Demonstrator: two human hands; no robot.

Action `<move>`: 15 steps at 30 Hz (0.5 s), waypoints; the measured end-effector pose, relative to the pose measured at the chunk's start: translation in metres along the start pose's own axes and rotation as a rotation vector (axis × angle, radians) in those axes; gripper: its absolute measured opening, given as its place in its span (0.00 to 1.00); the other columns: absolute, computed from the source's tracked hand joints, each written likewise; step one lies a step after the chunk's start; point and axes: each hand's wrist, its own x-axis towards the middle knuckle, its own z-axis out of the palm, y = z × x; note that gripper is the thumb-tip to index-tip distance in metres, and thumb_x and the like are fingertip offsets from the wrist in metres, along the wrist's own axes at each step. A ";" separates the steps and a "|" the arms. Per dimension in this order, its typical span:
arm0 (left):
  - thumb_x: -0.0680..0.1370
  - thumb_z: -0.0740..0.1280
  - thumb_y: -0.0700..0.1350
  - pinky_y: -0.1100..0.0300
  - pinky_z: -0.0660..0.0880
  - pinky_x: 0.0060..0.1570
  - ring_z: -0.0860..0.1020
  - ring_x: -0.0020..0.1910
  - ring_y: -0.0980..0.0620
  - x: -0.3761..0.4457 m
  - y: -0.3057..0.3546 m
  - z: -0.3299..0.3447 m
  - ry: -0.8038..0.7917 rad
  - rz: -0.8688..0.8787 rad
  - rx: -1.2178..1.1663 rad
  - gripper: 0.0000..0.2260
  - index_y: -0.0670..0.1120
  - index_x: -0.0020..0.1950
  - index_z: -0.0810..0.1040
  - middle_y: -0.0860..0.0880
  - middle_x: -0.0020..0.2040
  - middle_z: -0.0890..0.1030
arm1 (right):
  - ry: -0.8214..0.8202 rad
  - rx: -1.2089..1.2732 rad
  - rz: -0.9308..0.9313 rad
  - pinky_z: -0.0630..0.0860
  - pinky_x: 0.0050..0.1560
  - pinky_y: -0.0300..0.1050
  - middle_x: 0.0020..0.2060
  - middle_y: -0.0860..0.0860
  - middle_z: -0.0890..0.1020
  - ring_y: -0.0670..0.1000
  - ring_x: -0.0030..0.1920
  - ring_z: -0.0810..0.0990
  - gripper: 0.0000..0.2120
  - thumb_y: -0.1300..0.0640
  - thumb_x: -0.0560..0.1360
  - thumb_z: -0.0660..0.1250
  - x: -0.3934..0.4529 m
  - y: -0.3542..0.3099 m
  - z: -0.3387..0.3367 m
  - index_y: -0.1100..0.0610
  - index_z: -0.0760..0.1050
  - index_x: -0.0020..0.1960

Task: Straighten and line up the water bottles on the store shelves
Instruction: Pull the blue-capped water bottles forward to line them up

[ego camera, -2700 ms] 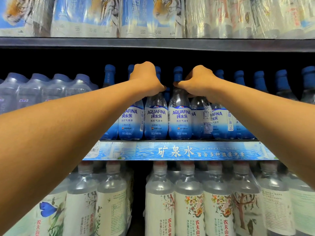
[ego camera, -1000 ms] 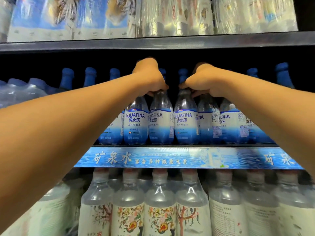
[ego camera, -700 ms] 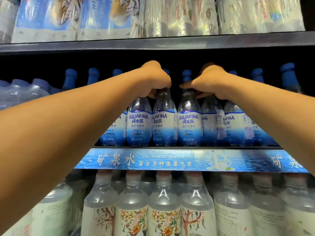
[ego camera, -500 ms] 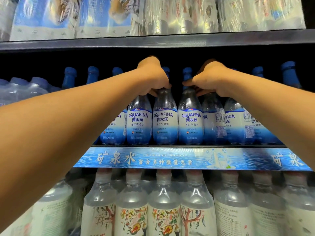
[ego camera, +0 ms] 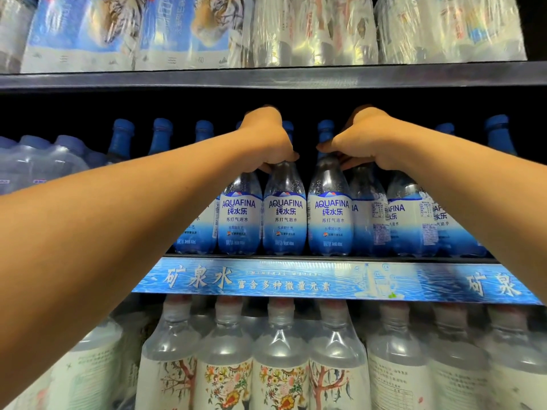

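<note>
1. Aquafina bottles (ego camera: 284, 220) stand upright in a front row on the middle shelf (ego camera: 296, 281), blue caps up, touching side by side.
2. Three labels face front; the next bottle (ego camera: 368, 214) is turned, showing its label's side.

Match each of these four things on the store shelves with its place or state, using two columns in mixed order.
Things:
1. left hand
2. flower-label bottles
3. wrapped packs
4. blue strip

Places or states:
A. on the top shelf
B. along the middle shelf's front edge
C. gripping a blue-capped bottle's neck
D. on the bottom shelf

Pairs: 1-C, 2-D, 3-A, 4-B
</note>
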 end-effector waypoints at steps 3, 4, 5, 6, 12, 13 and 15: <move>0.72 0.77 0.40 0.47 0.83 0.45 0.83 0.45 0.42 0.000 0.002 -0.001 -0.021 -0.022 -0.036 0.16 0.40 0.52 0.73 0.41 0.47 0.81 | 0.006 -0.002 -0.002 0.84 0.33 0.47 0.44 0.59 0.84 0.54 0.36 0.85 0.20 0.60 0.72 0.77 -0.003 0.000 -0.001 0.66 0.75 0.59; 0.72 0.77 0.40 0.47 0.83 0.45 0.83 0.45 0.41 0.001 0.002 0.000 -0.027 -0.031 -0.045 0.17 0.39 0.55 0.73 0.41 0.48 0.81 | 0.010 0.000 -0.006 0.84 0.33 0.46 0.44 0.59 0.84 0.54 0.36 0.85 0.19 0.60 0.72 0.77 -0.003 0.000 0.000 0.66 0.75 0.58; 0.72 0.77 0.40 0.47 0.82 0.46 0.83 0.46 0.41 0.001 0.002 0.001 -0.030 -0.037 -0.048 0.17 0.39 0.55 0.73 0.41 0.47 0.80 | 0.014 0.003 -0.010 0.84 0.33 0.46 0.45 0.60 0.84 0.55 0.37 0.85 0.19 0.60 0.72 0.77 -0.004 0.000 0.000 0.66 0.76 0.58; 0.72 0.76 0.40 0.47 0.82 0.47 0.83 0.46 0.41 0.001 0.002 0.002 -0.031 -0.039 -0.043 0.16 0.40 0.54 0.73 0.42 0.45 0.80 | 0.015 0.004 -0.018 0.84 0.34 0.47 0.47 0.60 0.84 0.56 0.39 0.86 0.19 0.61 0.72 0.77 -0.004 0.000 0.001 0.66 0.76 0.58; 0.73 0.76 0.43 0.47 0.82 0.48 0.83 0.46 0.41 0.001 0.000 0.006 -0.018 -0.039 0.023 0.13 0.42 0.47 0.72 0.45 0.39 0.77 | 0.048 -0.018 -0.041 0.84 0.48 0.56 0.49 0.61 0.84 0.59 0.45 0.86 0.21 0.58 0.72 0.77 -0.003 0.004 0.006 0.66 0.76 0.59; 0.73 0.76 0.43 0.47 0.82 0.48 0.83 0.47 0.42 0.001 0.000 0.006 -0.028 -0.045 0.019 0.14 0.41 0.50 0.73 0.44 0.40 0.78 | 0.054 -0.023 -0.041 0.84 0.48 0.56 0.48 0.60 0.84 0.59 0.45 0.86 0.21 0.57 0.71 0.77 -0.003 0.004 0.007 0.66 0.76 0.59; 0.74 0.75 0.43 0.48 0.82 0.49 0.83 0.48 0.42 0.001 -0.001 0.004 -0.041 -0.054 0.014 0.15 0.40 0.54 0.74 0.44 0.42 0.79 | 0.064 -0.027 -0.046 0.84 0.48 0.56 0.45 0.59 0.84 0.59 0.44 0.86 0.22 0.57 0.71 0.78 -0.004 0.004 0.009 0.67 0.76 0.58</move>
